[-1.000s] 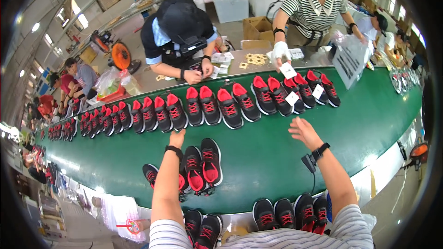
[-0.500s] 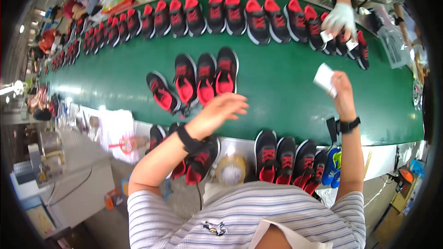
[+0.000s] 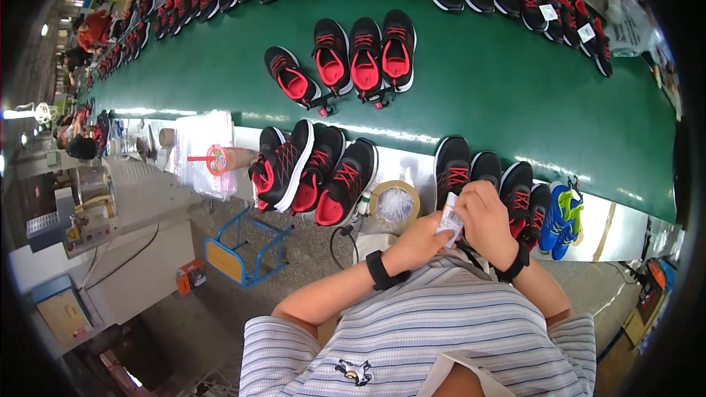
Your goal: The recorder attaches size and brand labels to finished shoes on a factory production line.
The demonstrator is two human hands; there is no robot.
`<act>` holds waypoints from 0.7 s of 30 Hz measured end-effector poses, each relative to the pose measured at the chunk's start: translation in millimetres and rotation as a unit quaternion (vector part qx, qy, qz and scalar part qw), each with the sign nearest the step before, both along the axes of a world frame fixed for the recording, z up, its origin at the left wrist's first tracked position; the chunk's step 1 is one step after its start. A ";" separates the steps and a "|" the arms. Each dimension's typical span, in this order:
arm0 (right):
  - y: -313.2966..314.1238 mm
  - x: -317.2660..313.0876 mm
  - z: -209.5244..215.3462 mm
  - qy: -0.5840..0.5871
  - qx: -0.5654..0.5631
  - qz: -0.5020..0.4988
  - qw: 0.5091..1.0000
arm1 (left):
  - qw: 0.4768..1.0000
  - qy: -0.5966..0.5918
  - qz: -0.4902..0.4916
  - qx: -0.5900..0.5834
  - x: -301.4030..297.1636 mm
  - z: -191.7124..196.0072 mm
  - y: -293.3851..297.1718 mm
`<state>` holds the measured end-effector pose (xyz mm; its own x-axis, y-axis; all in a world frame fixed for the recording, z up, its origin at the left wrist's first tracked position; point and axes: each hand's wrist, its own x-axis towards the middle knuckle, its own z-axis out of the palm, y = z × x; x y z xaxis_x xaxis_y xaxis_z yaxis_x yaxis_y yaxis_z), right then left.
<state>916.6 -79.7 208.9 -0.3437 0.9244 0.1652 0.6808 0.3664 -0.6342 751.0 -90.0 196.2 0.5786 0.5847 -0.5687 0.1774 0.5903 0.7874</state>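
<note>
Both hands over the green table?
No, the left hand and right hand meet at a white tag, nearer the wearer than the green table.

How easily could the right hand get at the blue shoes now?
Probably yes: the blue shoes stand just to its right, with only black shoes between. But the right hand is busy with a white slip, likely needing release first.

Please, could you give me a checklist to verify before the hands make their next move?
1. White slip held: ok, the left hand and the right hand both grip it.
2. Whole slip visible: not ok, the hands cover part of it.
3. Slip single or layered: cannot tell.
4. Four black-and-red shoes on the green table: ok, apart from both hands.
5. Blue shoes untouched: ok, they are to the right of the right hand.
</note>
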 end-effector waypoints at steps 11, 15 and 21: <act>-17.9 34.9 -43.0 -0.011 -0.031 -0.180 0.983 | 0.978 -0.041 -0.115 -0.167 -6.9 -3.8 28.5; -21.0 85.8 -55.6 0.222 -0.140 -0.312 0.913 | 0.990 -0.018 -0.068 -0.120 -1.0 -32.0 73.9; -111.4 310.7 -121.1 -0.047 -0.017 -0.634 0.771 | 0.817 0.231 -0.399 0.346 -60.8 -173.3 179.4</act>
